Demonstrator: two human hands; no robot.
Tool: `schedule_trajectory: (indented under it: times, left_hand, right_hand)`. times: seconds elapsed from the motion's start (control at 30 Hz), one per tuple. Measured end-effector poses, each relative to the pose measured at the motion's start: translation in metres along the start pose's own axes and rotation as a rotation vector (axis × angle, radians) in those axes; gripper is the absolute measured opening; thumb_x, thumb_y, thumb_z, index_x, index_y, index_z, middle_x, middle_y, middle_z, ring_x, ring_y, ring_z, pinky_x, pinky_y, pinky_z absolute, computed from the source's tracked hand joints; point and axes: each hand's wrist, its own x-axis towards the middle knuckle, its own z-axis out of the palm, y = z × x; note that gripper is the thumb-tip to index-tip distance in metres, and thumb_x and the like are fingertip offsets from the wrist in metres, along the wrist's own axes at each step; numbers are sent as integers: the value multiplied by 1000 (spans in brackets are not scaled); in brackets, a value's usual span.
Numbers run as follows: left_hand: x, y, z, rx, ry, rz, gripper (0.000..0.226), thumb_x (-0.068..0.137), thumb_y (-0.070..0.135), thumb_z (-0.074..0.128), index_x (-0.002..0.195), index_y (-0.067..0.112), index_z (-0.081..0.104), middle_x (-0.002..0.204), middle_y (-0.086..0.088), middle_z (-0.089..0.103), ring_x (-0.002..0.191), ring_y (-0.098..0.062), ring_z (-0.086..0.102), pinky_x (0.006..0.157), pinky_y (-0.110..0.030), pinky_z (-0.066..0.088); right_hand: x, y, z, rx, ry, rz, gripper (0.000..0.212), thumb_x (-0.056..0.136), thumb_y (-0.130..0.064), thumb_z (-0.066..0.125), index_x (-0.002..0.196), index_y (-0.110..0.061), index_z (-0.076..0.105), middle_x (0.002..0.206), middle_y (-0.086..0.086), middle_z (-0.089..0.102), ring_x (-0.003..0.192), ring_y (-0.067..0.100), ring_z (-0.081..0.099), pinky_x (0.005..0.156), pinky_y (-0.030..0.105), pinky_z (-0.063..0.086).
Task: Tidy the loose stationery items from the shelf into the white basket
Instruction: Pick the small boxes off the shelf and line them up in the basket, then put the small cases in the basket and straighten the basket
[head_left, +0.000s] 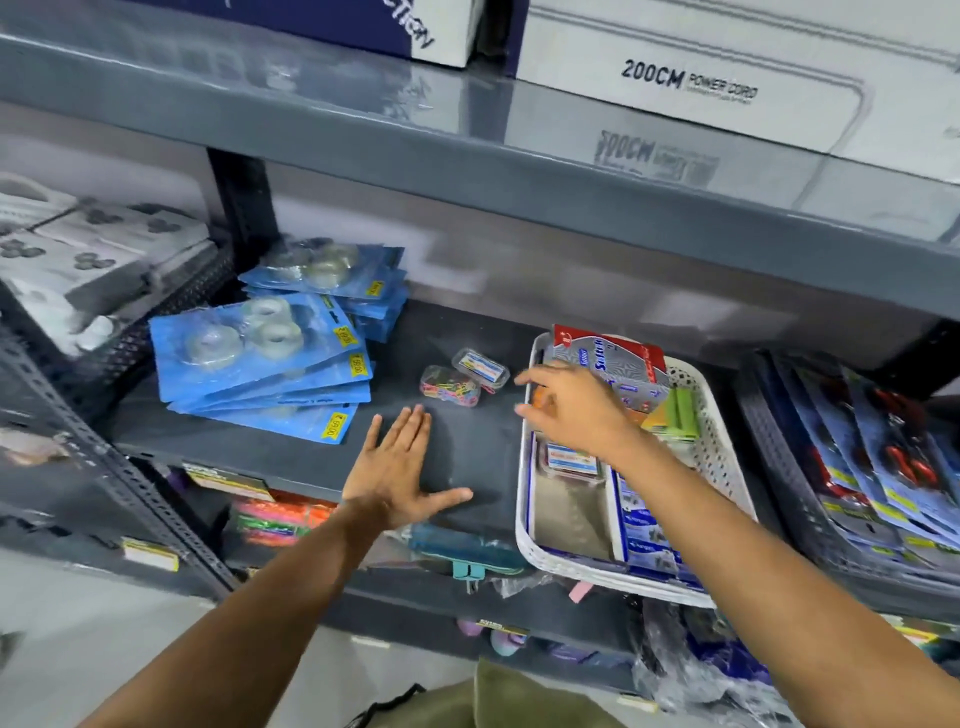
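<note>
Partway through the tidy-up. Two little clear boxes left on the grey shelf (467, 447): one full of bright paper clips (449, 387), one with a label (480, 366), touching each other. Right hand (571, 410) over the near-left rim of the white basket (524, 519), fingers spread loose, holding nothing. Left hand (400, 467) flat and wide on the shelf, empty too. Next, probably a reach left to pinch a box. Bare shelf around them, blue tape packs (260, 358) well apart.
</note>
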Motion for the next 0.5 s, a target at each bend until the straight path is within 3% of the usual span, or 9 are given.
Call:
schedule_trajectory:
  times: [0.1,0.2,0.33,0.5]
  left_hand:
    - [1,0,1,17,-2,-7,132,54,96,-7,152,7,-3,161,-7,-4,148,-17,-7,119,-47,-7]
    - [1,-2,0,7,7,-9,131,56,95,-4,152,7,-3,161,-6,-4,148,-17,-7,119,-47,-7]
    - [2,-2,1,6,25,2,126,60,94,1,152,7,-4,161,-5,-4,147,-17,-9,119,-45,-10]
    - [3,-2,2,20,27,1,123,62,92,-1,151,8,-5,160,-6,-6,147,-18,-10,118,-46,-11]
  right_hand:
    - [46,-26,26,-105,-39,-38,57,83,-33,65,133,-15,44,128,9,50,111,32,56,87,44,52]
    - [79,-40,51,-198,-162,-70,63,84,-34,64,137,-11,39,134,13,42,124,35,44,95,48,48]
    - [93,-43,73,-301,-201,-68,49,83,-36,62,124,-12,51,129,11,49,125,31,41,95,47,46]
    - [84,-36,78,-311,-139,-26,40,77,-29,68,111,-15,52,118,8,62,112,31,55,90,40,46]
